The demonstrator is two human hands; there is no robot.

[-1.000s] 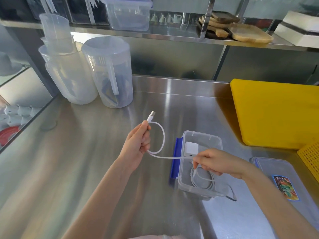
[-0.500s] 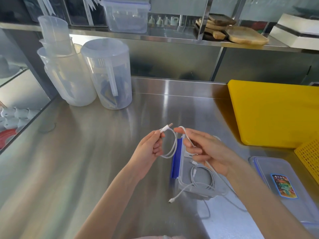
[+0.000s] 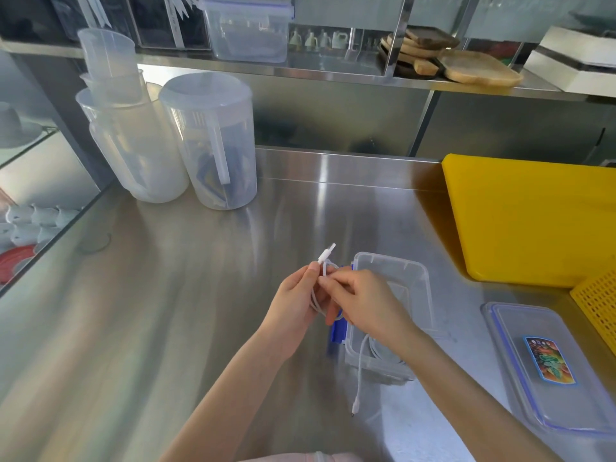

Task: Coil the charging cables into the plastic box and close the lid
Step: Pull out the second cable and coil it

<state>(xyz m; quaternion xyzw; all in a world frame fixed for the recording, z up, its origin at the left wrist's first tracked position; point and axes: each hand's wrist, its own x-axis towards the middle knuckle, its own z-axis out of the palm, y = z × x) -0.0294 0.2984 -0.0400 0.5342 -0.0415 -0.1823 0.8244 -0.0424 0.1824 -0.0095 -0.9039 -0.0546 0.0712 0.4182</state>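
Pinching a white charging cable [image 3: 325, 266] between thumb and fingers, the left hand [image 3: 295, 303] holds a small loop of it, the USB plug sticking up toward 12 o'clock. The right hand [image 3: 365, 303] meets it from 3 o'clock, fingertips closed on the same cable just beside the left thumb. From under the right hand the loose end hangs toward 6 o'clock, its small plug near the steel counter [image 3: 200, 311]. Just behind the hands sits the clear plastic box [image 3: 410, 271], open, with a blue latch [image 3: 338, 330] on its left side and more cable coiled inside. At 3 o'clock the lid [image 3: 546, 371] lies flat, apart from the box. A yellow cutting board [image 3: 533, 218] lies at 2 o'clock; two clear pitchers [image 3: 213, 141] stand at 10 o'clock.
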